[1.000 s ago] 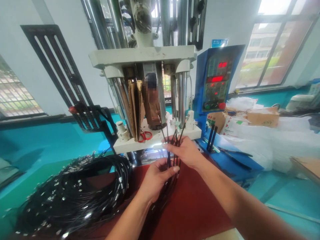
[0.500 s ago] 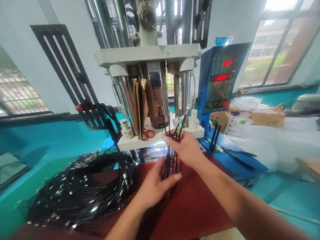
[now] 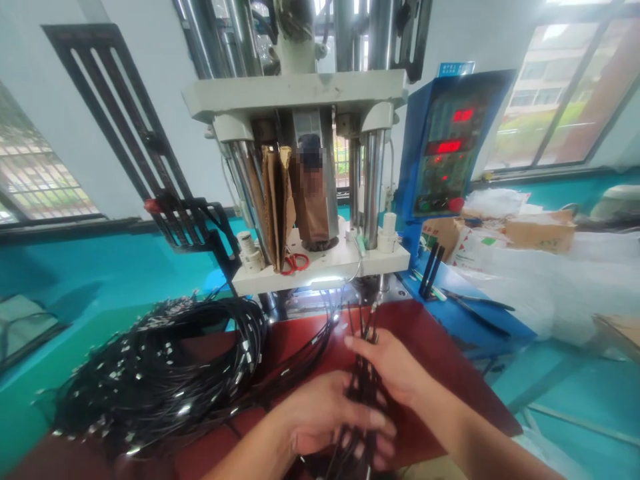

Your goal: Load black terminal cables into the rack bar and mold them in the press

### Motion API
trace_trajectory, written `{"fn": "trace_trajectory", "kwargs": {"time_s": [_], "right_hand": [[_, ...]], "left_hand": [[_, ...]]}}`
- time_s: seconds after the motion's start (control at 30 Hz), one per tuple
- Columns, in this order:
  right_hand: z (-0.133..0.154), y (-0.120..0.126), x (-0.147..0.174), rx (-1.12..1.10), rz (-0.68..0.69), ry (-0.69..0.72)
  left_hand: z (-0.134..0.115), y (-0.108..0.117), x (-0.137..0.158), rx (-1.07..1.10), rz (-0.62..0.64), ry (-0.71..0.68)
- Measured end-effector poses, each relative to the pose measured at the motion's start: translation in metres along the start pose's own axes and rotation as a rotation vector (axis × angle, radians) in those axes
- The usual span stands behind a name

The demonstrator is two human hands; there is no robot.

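A bunch of thin black cables (image 3: 361, 380) runs between my two hands above the red-brown table. My right hand (image 3: 393, 360) pinches the bunch near its upper ends, where small metal tips stick up. Lower down, my left hand (image 3: 335, 410) wraps round the same cables, its thumb across the front. To the left lies a large coiled heap of black cables (image 3: 165, 380) with many silvery connectors. More loose cables (image 3: 310, 350) stretch from the machine's front toward my left wrist.
A white press machine (image 3: 300, 93) with steel columns stands ahead, red-handled scissors (image 3: 295, 264) and cardboard (image 3: 277, 207) on its lower plate. Right of it is a blue control box (image 3: 455, 147) with red displays. Black-handled tools (image 3: 431, 270) stand on a blue surface (image 3: 465, 313); white bags (image 3: 530, 287) lie beyond.
Both hands have come down and right, toward me, with the cable bunch. Loose cables between the machine and the heap now show. The view has shifted slightly.
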State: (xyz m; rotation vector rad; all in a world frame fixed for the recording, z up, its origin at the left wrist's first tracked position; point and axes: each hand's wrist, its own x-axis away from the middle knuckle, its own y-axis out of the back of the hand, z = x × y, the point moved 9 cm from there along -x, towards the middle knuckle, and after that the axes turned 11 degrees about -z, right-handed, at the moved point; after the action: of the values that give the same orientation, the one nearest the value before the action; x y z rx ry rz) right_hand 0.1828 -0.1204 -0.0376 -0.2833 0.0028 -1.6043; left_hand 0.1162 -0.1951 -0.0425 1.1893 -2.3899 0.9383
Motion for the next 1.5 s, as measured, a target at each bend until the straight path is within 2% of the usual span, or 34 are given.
{"fn": "trace_trajectory", "kwargs": {"time_s": [0.1,0.17,0.27,0.4,0.5,0.6,0.73,0.83,0.97,1.13,1.3,1.5], "right_hand": [[0.003,0.011,-0.008,0.066,-0.002,0.054],[0.017,0.023,-0.023,-0.026,-0.042,0.058],[0.039,0.038,-0.044,-0.156,-0.090,0.095],[0.049,0.032,-0.049,-0.050,0.036,0.134],[0.062,0.036,-0.045,0.017,0.075,0.260],[0.066,0.030,-0.038,0.207,0.213,0.344],[0.064,0.033,-0.034,0.275,0.201,0.387],[0.053,0.025,-0.032,0.272,0.250,0.366],[0.045,0.041,-0.042,0.179,0.023,0.333],[0.031,0.034,-0.043,0.278,0.036,0.300],[0.026,0.048,-0.046,0.264,-0.137,0.336],[0.022,0.053,-0.049,0.233,-0.154,0.315]], "left_hand": [[-0.003,0.006,-0.024,0.118,-0.155,-0.166],[-0.003,0.005,-0.031,0.146,-0.167,-0.195],[-0.002,0.001,-0.036,0.115,-0.126,-0.158],[-0.009,0.003,-0.045,0.115,-0.152,-0.161],[-0.012,0.002,-0.051,0.108,-0.171,-0.151],[-0.016,0.002,-0.053,0.104,-0.190,-0.161],[-0.021,0.001,-0.051,0.120,-0.176,-0.195],[-0.022,0.000,-0.048,0.135,-0.158,-0.227],[-0.020,0.006,-0.048,0.212,-0.222,-0.254],[-0.018,0.009,-0.051,0.182,-0.284,-0.268],[-0.017,0.006,-0.051,0.114,-0.325,-0.306],[-0.015,0.011,-0.055,0.060,-0.372,-0.301]]}}
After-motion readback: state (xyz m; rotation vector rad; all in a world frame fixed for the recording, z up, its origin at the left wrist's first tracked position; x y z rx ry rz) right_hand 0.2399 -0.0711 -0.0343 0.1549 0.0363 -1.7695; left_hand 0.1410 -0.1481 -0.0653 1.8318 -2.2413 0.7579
